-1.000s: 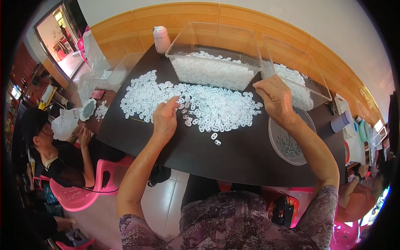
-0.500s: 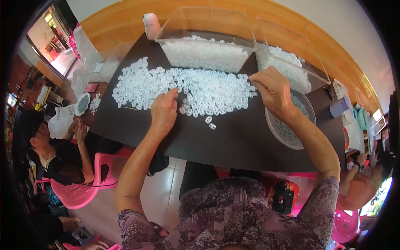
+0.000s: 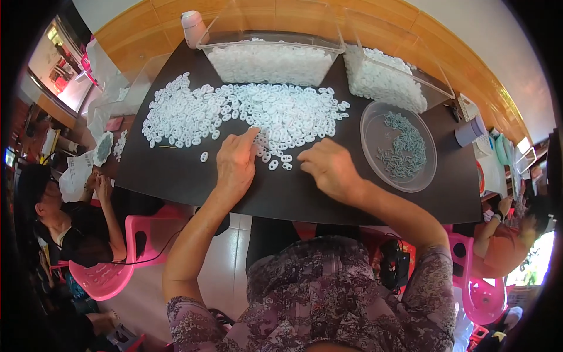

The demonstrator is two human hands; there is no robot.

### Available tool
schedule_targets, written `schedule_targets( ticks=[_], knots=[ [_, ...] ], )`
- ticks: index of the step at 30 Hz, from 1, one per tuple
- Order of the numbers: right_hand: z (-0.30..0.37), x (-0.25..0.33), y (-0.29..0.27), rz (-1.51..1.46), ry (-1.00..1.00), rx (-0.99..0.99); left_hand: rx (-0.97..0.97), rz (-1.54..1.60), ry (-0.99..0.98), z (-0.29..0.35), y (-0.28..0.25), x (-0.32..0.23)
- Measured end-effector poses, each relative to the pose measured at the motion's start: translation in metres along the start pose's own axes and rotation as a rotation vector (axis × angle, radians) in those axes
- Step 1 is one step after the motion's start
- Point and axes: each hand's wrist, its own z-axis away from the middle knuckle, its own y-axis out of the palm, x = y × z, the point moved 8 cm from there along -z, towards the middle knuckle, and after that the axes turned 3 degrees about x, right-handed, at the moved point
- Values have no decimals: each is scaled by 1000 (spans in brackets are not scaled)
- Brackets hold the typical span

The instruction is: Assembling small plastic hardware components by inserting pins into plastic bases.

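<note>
A wide heap of small white oval plastic pieces with two holes (image 3: 281, 108) lies across the dark table. My left hand (image 3: 236, 164) rests at the heap's near edge, index finger forward and fingers close together at the pieces. A few loose pieces (image 3: 273, 165) lie between my two hands. My right hand (image 3: 331, 167) is just right of them, its fingers curled in a pinch; whatever is between the fingertips is too small to make out. To its right stands a round clear tub (image 3: 368, 154) holding small grey-green screw-like parts (image 3: 407, 149).
Two clear bins (image 3: 270, 46) (image 3: 390, 79) of white pieces stand along the back. A pink bottle (image 3: 193, 28) is at the back left, a lavender cup (image 3: 470, 131) at the right edge. Other people sit on pink chairs (image 3: 102, 276) at both sides; one works with small parts.
My right hand has come from the heap's right end down and left to the loose pieces, uncovering the tub. My left hand sits lower beside the near edge. The view has shifted slightly.
</note>
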Motion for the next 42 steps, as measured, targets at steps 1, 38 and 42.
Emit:
schedule_targets(
  ticks=[1, 38, 42],
  knots=[
    [2, 2, 7, 2, 0, 0, -38, -23, -8, 2, -6, -3],
    [22, -8, 31, -885, 600, 129, 92, 820, -538, 56, 23, -48],
    [29, -4, 19, -986, 640, 93, 37, 855, -535, 58, 22, -53]
  ],
)
